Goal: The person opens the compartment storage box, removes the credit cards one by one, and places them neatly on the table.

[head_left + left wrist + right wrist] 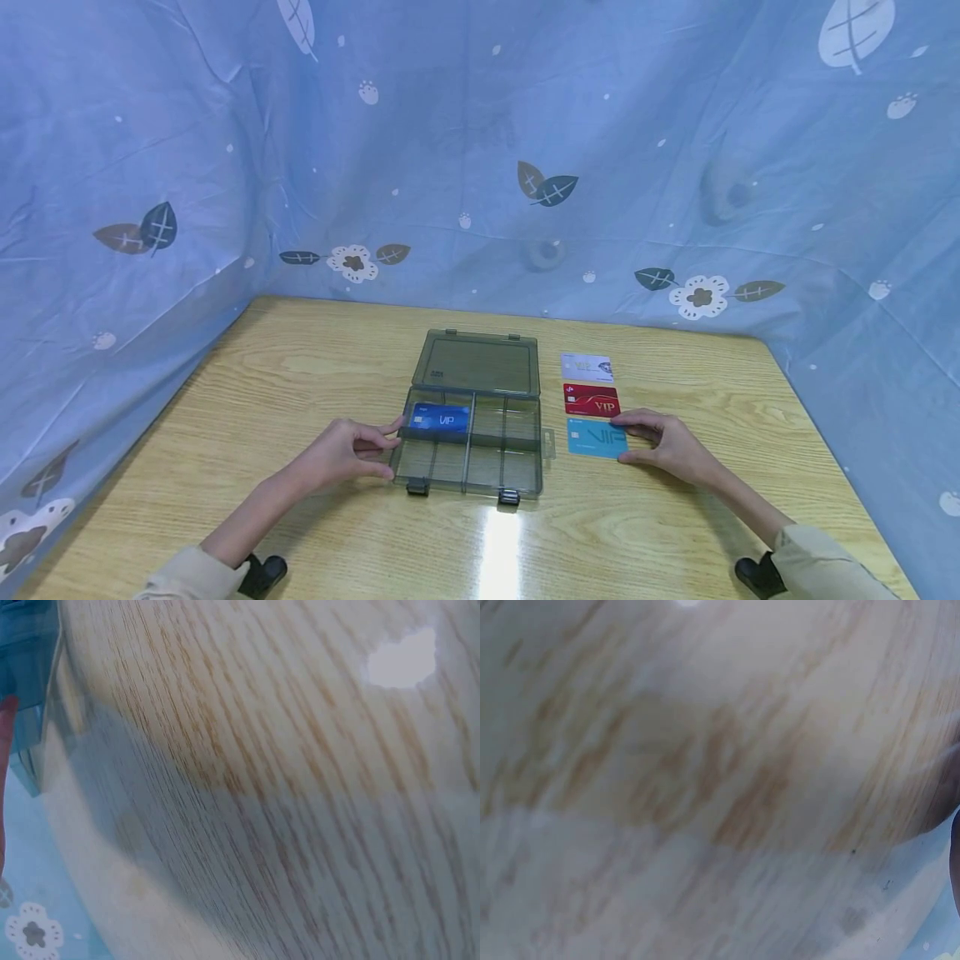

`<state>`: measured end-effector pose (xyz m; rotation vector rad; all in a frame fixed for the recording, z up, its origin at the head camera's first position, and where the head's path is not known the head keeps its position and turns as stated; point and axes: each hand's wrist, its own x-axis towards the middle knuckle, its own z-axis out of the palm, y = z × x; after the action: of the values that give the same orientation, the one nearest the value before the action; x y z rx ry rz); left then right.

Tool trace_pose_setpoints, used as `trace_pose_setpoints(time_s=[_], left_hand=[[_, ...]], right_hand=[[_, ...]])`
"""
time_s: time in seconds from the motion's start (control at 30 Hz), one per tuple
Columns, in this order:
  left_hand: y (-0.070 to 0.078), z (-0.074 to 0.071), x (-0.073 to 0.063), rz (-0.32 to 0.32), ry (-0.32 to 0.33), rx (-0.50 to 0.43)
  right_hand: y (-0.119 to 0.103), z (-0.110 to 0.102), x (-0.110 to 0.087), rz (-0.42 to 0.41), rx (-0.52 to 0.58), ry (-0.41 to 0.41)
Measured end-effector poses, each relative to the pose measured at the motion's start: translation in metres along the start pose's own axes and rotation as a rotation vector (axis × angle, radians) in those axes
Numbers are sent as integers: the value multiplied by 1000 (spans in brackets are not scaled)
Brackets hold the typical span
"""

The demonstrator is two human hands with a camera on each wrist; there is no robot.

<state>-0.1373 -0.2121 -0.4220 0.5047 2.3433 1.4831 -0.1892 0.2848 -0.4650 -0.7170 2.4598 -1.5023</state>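
Note:
A smoky clear compartment box (pixel 448 477) lies with its lid (pixel 480 362) folded back. One of its rear-left compartments holds a dark blue VIP card (pixel 442 418). My left hand (pixel 348 450) rests its fingertips against the box's left side; in the left wrist view one finger (pixel 4 731) shows at the box wall (pixel 28 739). To the right of the box, my right hand (pixel 670 448) pinches a light blue VIP card (pixel 588 438) near its right end, thumb at the near corner and fingertips at the far corner. The right wrist view shows mostly blurred tabletop.
Behind the light blue card lie a red VIP card (pixel 588 401) and, farther back, a silver VIP card (pixel 581 367). A clear tab-like piece (pixel 549 444) sits by the box's right side. Blue patterned cloth (pixel 465 167) borders the wooden table (pixel 315 358).

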Motion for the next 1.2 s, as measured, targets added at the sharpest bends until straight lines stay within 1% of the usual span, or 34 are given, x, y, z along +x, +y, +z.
trace_pose_setpoints(time_s=[0.27, 0.67, 0.8, 0.9, 1.07, 1.2], left_hand=[[2, 0, 2, 6, 11, 59], [1, 1, 4, 16, 1, 48], [0, 1, 4, 8, -4, 34], [0, 2, 5, 3, -8, 16], [1, 2, 3, -9, -7, -7], [1, 0, 1, -13, 1, -10]], right_hand=[[-1, -1, -1, 6, -5, -3], [1, -3, -2, 23, -17, 2], [0, -3, -4, 26, -19, 5], [-2, -5, -6, 40, 29, 6], [-11, -9, -8, 70, 138, 64], [-21, -8, -9, 59, 104, 117]])
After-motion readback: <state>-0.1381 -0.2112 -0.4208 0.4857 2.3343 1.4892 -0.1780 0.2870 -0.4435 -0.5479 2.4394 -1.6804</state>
